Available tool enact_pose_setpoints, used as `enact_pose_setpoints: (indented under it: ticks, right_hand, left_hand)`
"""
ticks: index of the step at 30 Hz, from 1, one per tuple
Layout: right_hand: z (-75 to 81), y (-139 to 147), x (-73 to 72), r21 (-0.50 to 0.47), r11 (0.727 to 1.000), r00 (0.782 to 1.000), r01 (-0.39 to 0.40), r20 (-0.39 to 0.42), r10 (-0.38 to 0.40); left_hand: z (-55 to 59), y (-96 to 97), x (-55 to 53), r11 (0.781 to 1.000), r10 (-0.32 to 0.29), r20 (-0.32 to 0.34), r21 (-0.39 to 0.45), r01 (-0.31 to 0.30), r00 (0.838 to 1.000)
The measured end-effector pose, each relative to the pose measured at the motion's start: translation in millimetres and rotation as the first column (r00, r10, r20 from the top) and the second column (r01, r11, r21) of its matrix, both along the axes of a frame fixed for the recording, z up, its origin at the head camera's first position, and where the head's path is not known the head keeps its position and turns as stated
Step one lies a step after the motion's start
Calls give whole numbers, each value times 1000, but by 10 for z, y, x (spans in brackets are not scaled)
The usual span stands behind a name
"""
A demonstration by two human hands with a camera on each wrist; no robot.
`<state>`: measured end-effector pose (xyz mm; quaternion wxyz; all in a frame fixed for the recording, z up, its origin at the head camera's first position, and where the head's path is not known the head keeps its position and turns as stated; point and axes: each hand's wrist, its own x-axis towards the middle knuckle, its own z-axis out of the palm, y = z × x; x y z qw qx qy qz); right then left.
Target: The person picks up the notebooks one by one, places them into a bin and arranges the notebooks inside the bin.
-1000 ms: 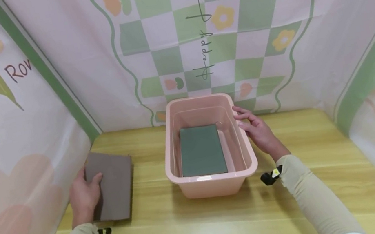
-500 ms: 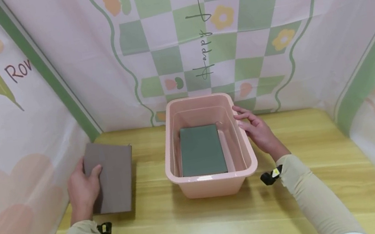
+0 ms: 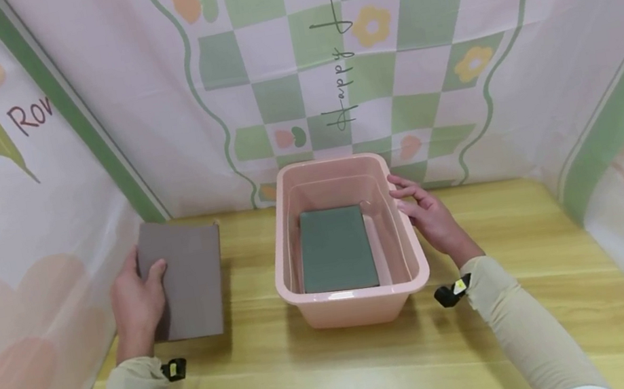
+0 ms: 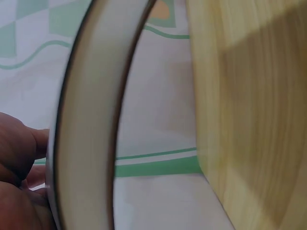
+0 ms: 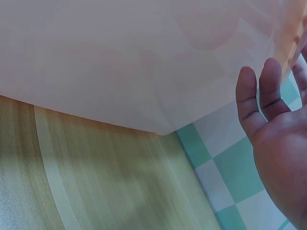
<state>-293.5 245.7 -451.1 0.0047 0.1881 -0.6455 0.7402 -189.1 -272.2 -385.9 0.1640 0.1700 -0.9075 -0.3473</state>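
Observation:
A grey-brown hardcover book [image 3: 190,280] is gripped by my left hand [image 3: 136,313], thumb over the cover and the other fingers largely hidden along its left side and underneath. In the left wrist view, the pale page edge of the book [image 4: 91,124] stands apart from the tabletop. My right hand [image 3: 430,219] touches the right rim of a pink plastic bin [image 3: 356,311]. In the right wrist view, the fingers [image 5: 247,93] are fairly straight beside the bin's outer wall. A dark green book [image 3: 335,249] lies flat inside the bin.
The bin stands on a wooden table [image 3: 331,384], close to the back. Printed fabric walls [image 3: 381,86] enclose the table at the back and both sides. Each sleeve carries a black wrist camera [image 3: 452,293].
My left hand has raised the grey-brown book and shifted it toward the back, with its cover turning slightly. The right hand, the bin and the green book stay put.

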Motion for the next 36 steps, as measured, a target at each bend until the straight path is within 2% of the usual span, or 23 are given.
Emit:
enact_pose_setpoints:
  ticks: [10,18,25,36]
  right_hand:
    - [20,-9,20,3,1000,1000,3,6,-3]
    - [15,-13,22,7,1000,1000,8,13,-8]
    - [24,-10,18,16,1000,1000,17,16,-17]
    - [8,-12,6,0,1000,1000,17,16,-17]
  left_hand:
    - [173,92,-61,999,-17,-91,28,19,996]
    - [316,172,-108,997,-40,-122,61,48,992]
    - [462,247,-152,995,-58,-128,79,68,990]
    - [600,385,-220,992,-72,-126,98,85,989]
